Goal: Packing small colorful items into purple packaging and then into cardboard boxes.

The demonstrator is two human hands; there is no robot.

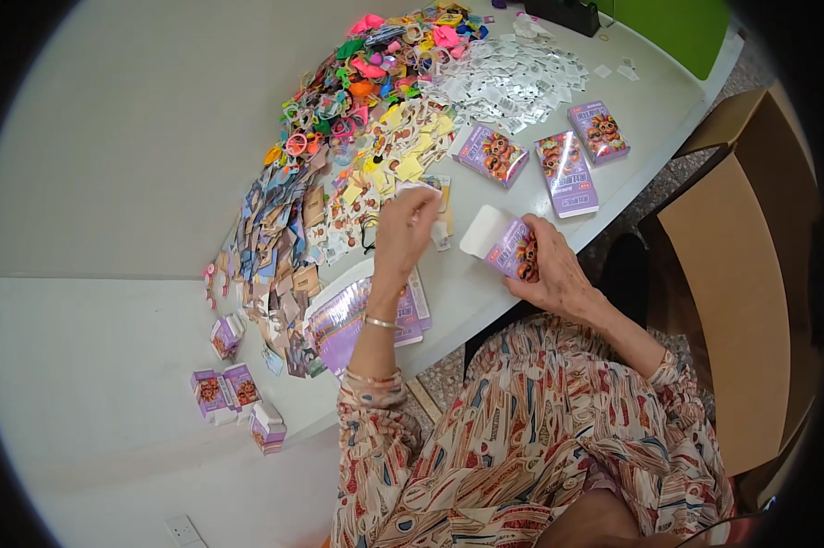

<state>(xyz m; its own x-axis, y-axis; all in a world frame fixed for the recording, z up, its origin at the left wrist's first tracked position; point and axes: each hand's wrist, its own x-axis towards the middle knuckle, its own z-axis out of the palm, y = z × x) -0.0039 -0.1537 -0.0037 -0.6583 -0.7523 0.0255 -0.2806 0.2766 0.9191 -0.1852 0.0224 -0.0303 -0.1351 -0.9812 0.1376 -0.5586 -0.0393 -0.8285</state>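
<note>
In my right hand is a small purple cardboard box with a colourful printed front; its white top flap stands open toward the left. The fingers of my left hand are drawn together over the piles, by a pale, whitish piece; whether they pinch it I cannot make out. Beneath that hand lie small printed cards and yellow slips. A fanned stack of flat purple cartons rests under my left forearm. Three filled-out purple boxes lie on the table beyond my right hand.
Heaps of bright plastic trinkets, small white packets and brownish cards cover the table's far side. Several small purple boxes sit at the left. A large open brown carton stands right of the table edge.
</note>
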